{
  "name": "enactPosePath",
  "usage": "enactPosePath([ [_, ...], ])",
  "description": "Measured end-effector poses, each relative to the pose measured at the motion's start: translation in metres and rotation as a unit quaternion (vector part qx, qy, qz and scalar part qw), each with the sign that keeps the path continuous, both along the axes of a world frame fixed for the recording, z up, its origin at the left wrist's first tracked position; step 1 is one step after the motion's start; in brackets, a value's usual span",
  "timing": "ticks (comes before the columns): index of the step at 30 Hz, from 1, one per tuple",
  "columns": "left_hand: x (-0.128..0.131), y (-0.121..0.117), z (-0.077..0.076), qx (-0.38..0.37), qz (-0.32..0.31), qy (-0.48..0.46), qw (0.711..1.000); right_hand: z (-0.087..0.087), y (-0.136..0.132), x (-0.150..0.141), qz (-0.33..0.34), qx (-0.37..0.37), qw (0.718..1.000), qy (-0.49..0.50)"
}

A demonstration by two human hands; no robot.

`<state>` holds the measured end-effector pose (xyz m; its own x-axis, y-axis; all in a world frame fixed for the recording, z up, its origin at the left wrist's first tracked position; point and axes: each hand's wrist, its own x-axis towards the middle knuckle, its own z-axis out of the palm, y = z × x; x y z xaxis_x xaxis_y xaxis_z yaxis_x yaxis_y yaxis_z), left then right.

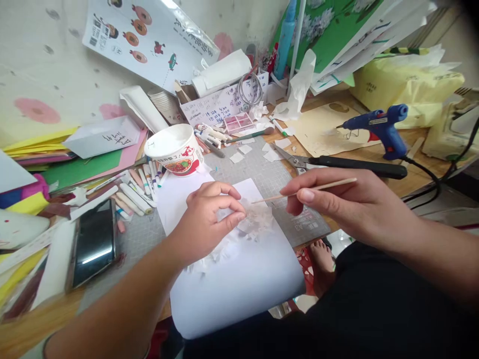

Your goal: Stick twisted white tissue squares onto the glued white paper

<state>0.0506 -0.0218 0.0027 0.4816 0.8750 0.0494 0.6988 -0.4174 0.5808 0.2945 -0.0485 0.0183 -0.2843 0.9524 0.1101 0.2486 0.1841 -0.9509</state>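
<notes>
My right hand pinches a thin wooden stick between thumb and fingers. The stick points left, its tip close to a crumpled piece of thin white tissue paper. At the tissue's left edge, the thumb and fingertips of my left hand are closed on it. More tissue paper lies partly hidden beneath that hand. Under both pieces is a large white sheet of paper, its near edge curling over the table's front.
A blue glue gun stands at right behind black-handled scissors. A paper tub, scattered markers and a phone are at left. A grey cutting mat lies under the sheet.
</notes>
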Motion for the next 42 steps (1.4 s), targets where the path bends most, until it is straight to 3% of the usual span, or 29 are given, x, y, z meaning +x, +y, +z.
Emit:
enactPosePath([
  [4,-0.015,0.009,-0.003,0.069,0.063,0.089,0.992,-0.002,0.002,-0.001,-0.009,-0.008,1.0,0.017],
  [6,-0.025,0.021,-0.008,0.113,0.134,0.175,0.969,-0.005,0.006,-0.001,-0.014,-0.007,1.0,0.024],
  [9,-0.035,0.042,-0.014,0.147,0.192,0.215,0.946,-0.01,0.012,-0.002,-0.015,0.0,1.0,0.025],
  [20,-0.027,0.095,-0.03,0.163,0.228,0.329,0.902,-0.01,0.012,-0.005,-0.012,0.024,1.0,0.015],
  [25,-0.024,0.081,-0.017,0.168,0.225,0.304,0.91,-0.007,0.013,0.0,-0.011,0.036,0.999,0.013],
  [28,-0.015,0.05,-0.005,0.166,0.196,0.248,0.934,-0.003,0.015,0.003,-0.014,0.054,0.998,0.003],
  [30,-0.009,0.027,0.001,0.172,0.126,0.146,0.966,-0.002,0.015,0.004,-0.015,0.06,0.998,0.004],
  [33,-0.002,0.002,0.002,0.134,0.013,0.097,0.986,-0.001,0.014,0.003,-0.008,0.059,0.998,0.004],
  [37,-0.001,-0.004,-0.007,0.074,-0.058,0.088,0.992,-0.001,0.011,-0.002,0.012,0.059,0.998,-0.012],
  [42,-0.003,-0.005,-0.016,0.093,-0.124,0.083,0.984,-0.003,0.009,-0.006,0.027,0.079,0.995,-0.048],
])
